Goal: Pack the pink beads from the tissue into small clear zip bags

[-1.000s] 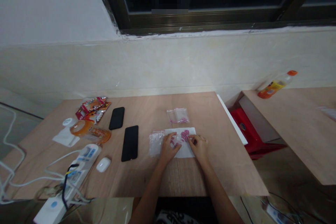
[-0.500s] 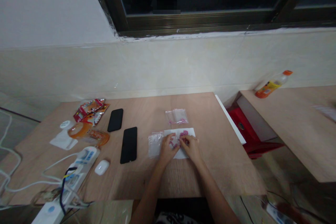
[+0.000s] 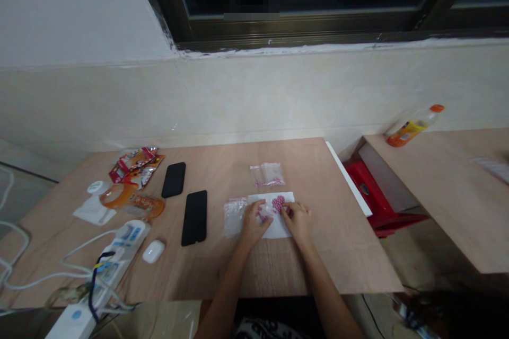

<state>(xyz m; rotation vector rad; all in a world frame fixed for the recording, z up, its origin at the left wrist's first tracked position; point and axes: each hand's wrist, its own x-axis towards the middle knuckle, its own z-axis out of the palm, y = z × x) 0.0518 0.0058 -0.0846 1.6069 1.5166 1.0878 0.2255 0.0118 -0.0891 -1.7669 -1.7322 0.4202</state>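
Observation:
A white sheet of paper [image 3: 281,230] lies on the desk with a pile of small pink beads [image 3: 278,203] on it. My left hand [image 3: 253,224] rests over the paper's left side, its thumb and fingers closed around a small clear plastic bag [image 3: 264,213] with pink beads in it. At the right edge of the pile, my right hand [image 3: 298,218] has its fingertips pinched together; whatever is between them is too small to see. Flat clear zip bags [image 3: 234,217] lie left of my left hand. Beyond the paper are filled bags [image 3: 272,174] with pink beads at their bottoms.
Two black phones [image 3: 194,217] lie to the left, near a white earphone case [image 3: 153,251], a power strip [image 3: 119,254] with cables, an orange-labelled plastic jar [image 3: 133,201] and snack packets [image 3: 137,167]. An orange drink bottle [image 3: 413,127] stands on the desk at right.
My right hand has moved a little to the right, away from the left hand, uncovering more of the bead pile. My left hand stays in nearly the same place.

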